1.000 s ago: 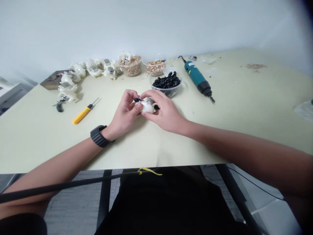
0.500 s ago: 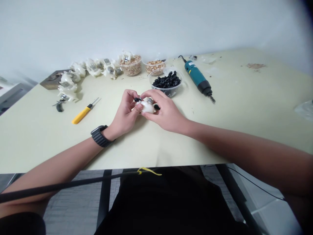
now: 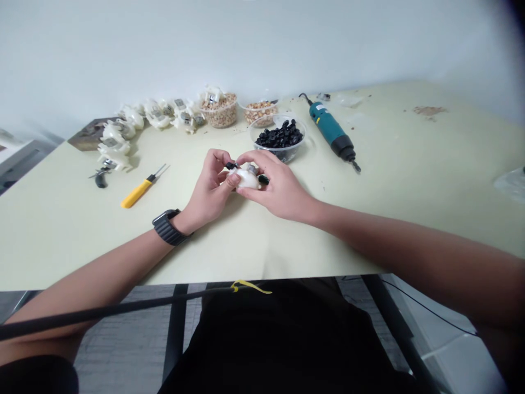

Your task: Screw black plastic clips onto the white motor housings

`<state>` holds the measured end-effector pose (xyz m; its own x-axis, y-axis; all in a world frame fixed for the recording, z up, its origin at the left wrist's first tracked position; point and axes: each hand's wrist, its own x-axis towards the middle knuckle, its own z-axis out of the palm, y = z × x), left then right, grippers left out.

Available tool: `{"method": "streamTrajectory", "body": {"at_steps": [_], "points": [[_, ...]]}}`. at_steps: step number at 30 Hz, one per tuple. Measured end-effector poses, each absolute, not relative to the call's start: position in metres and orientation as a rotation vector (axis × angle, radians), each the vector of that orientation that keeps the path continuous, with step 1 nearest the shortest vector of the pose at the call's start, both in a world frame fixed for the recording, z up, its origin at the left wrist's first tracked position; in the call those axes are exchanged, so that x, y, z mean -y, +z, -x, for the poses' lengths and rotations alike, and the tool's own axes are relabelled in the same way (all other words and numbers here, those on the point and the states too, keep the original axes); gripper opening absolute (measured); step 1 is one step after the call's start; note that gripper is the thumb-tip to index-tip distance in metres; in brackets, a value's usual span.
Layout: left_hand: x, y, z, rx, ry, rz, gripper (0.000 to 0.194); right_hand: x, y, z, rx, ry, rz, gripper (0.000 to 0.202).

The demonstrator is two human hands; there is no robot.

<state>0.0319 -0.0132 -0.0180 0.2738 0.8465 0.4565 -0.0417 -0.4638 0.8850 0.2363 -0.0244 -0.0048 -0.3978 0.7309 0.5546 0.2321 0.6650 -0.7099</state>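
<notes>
Between my two hands, just above the table, is a small white plastic piece (image 3: 248, 179) with a grey part on top and black bits at both ends. My left hand (image 3: 215, 183) is closed on its left end, thumb on the white surface and fingers by a small black part (image 3: 231, 166). Gripping the right side is my right hand (image 3: 279, 186), its fingers curled over the top and thumb beneath. A dark piece (image 3: 263, 179) shows inside the right palm. The fingers partly hide the white piece. Behind my hands stands a clear bowl (image 3: 302, 143) of small black parts (image 3: 281, 135).
A yellow-handled screwdriver (image 3: 137, 193) and cutters (image 3: 100, 178) lie left. Several similar white pieces (image 3: 115, 145) line the back left. Tubs of small brown parts (image 3: 220, 114) stand behind. A teal electric screwdriver (image 3: 330, 126) lies right. A dark pole (image 3: 123, 311) crosses before the table edge.
Almost nothing differs. Both hands keep the same hold on the white piece, with only a slight shift of the fingers.
</notes>
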Motion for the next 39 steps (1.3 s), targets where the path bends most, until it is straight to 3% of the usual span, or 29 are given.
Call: {"method": "streamTrajectory", "body": {"at_steps": [16, 31, 39], "points": [[0.018, -0.016, -0.033, -0.733, 1.235, -1.603, 0.052, 0.024, -0.004, -0.237, 1.936, 0.672, 0.744, 0.038], [0.011, -0.024, -0.027, -0.699, 1.222, -1.843, 0.04, 0.024, -0.004, -0.236, 1.929, 0.697, 0.718, 0.04], [0.013, -0.018, -0.026, -0.754, 1.239, -1.799, 0.044, 0.024, -0.004, -0.237, 1.942, 0.69, 0.733, 0.041]]}}
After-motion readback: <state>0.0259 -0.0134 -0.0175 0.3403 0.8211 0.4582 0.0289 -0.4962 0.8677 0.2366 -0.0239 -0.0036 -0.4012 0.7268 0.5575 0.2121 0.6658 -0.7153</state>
